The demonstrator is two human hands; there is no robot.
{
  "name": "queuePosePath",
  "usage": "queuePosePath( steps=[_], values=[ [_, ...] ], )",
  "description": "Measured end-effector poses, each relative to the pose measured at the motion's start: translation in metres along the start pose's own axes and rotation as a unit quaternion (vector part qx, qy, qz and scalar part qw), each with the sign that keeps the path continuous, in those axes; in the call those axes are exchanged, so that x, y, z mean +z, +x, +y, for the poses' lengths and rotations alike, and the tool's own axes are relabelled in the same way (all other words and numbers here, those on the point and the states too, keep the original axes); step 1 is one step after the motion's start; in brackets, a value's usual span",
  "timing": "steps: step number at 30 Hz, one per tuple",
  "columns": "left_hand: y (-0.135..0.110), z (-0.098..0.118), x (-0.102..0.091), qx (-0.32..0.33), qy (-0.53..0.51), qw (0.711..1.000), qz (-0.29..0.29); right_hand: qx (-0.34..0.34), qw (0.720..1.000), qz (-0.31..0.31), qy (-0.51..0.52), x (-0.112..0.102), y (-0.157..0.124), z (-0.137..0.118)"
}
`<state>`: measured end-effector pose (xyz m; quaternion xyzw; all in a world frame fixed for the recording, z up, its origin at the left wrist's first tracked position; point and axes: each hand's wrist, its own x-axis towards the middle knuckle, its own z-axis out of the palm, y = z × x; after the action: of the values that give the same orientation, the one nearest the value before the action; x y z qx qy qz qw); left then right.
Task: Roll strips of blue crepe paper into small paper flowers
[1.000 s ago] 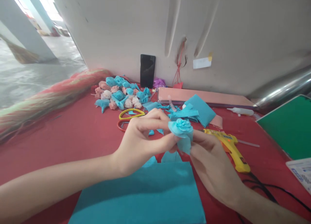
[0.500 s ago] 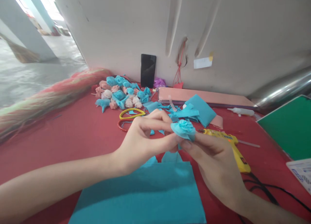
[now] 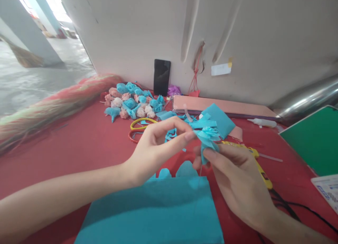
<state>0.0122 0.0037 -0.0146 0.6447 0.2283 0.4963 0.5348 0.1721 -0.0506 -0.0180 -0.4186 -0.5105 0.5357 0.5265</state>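
right hand (image 3: pixel 232 173) pinching blue paper rose (image 3: pixel 208 135) by its base, left hand (image 3: pixel 155 148) fingertips pinching its petal

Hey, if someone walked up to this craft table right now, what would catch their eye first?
First, the blue paper rose at centre, pinched between the left hand and the right hand above a big blue paper sheet on the red table. Behind, by the wall, lies a heap of finished blue and pink roses. A yellow glue gun sits just right of the hands.
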Motion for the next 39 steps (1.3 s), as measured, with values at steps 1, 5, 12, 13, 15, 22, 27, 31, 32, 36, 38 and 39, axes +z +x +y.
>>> queuePosePath(
  steps=[1, 5, 12, 13, 15, 22, 27, 31, 32, 36, 38, 39],
  values=[
    [0.001, 0.001, 0.000, 0.016, 0.013, 1.000, 0.019, 0.002, 1.000, 0.004, 0.000, 0.001, 0.000, 0.000],
    [0.006, 0.008, -0.005, 0.177, 0.191, 0.964, 0.043, -0.016, 0.998, 0.045, -0.030, 0.003, 0.001, 0.001],
    [0.015, 0.034, -0.008, 0.394, 0.437, 0.807, 0.053, -0.036, 0.989, 0.074, -0.119, 0.009, -0.001, 0.002],
    [0.015, 0.035, -0.007, 0.390, 0.442, 0.806, 0.047, -0.037, 0.989, 0.069, -0.123, 0.010, -0.001, 0.003],
    [0.013, 0.035, -0.007, 0.372, 0.461, 0.805, 0.040, -0.035, 0.989, 0.067, -0.128, 0.011, -0.001, 0.003],
    [0.008, 0.028, -0.011, 0.397, 0.538, 0.743, 0.027, -0.034, 0.984, 0.096, -0.146, 0.011, -0.003, 0.005],
    [0.010, 0.033, -0.010, 0.369, 0.547, 0.751, 0.013, -0.043, 0.981, 0.097, -0.165, 0.011, -0.001, 0.003],
    [0.009, 0.035, -0.011, 0.470, 0.571, 0.673, 0.007, -0.071, 0.976, 0.106, -0.179, 0.012, -0.003, 0.000],
    [0.009, 0.036, -0.011, 0.492, 0.580, 0.649, 0.000, -0.082, 0.974, 0.108, -0.183, 0.013, -0.003, 0.000],
    [0.008, 0.034, -0.015, 0.513, 0.617, 0.596, -0.022, -0.115, 0.966, 0.116, -0.202, 0.014, -0.004, -0.002],
    [0.009, 0.032, -0.016, 0.508, 0.625, 0.592, -0.034, -0.121, 0.964, 0.114, -0.207, 0.014, -0.004, -0.001],
    [0.009, 0.032, -0.017, 0.507, 0.626, 0.591, -0.036, -0.123, 0.964, 0.112, -0.207, 0.014, -0.004, -0.001]
  ],
)
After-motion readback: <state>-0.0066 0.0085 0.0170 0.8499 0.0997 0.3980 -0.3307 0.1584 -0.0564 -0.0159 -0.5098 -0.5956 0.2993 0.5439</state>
